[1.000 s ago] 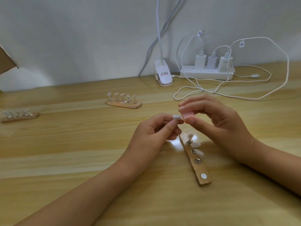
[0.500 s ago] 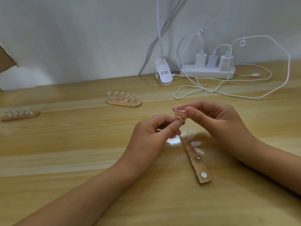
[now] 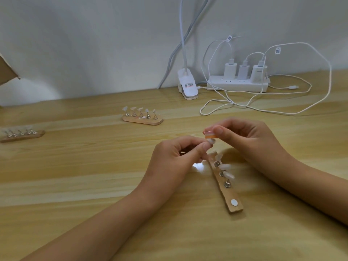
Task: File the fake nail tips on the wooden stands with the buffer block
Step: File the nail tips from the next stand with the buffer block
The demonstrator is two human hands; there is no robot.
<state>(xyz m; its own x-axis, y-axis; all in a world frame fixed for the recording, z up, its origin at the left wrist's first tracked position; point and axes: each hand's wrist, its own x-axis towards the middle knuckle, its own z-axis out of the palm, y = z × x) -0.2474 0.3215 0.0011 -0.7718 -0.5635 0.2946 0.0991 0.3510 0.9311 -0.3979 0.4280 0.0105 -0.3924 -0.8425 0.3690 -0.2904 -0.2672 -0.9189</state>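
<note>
The wooden desk (image 3: 75,185) carries everything and runs back to a plain pale wall (image 3: 94,44). Against the wall, a white power strip (image 3: 237,85) with three chargers and looped cables sits beside a clip-on lamp base (image 3: 188,85). Three wooden stands are on the desk: a far-left stand (image 3: 22,134), a mid-desk stand (image 3: 142,119) with five tips standing, and the near stand (image 3: 227,194). The near stand lies lengthwise just below my hands, with some tips on it and a bare round magnet (image 3: 234,202) at its near end. My left hand (image 3: 175,159) is closed in a pinch on one fake nail tip (image 3: 211,141), held clear above the near stand. My right hand (image 3: 250,140) is pinched on the small pink-and-orange buffer block (image 3: 210,134), which rests against the top of that tip. Judgement: filing is under way on this tip. To do it well, I should brace the tip firmly, stroke lightly along its edge with the block flat, and turn the tip rather than the block. Too much pressure could flick it out of my pinch.
</note>
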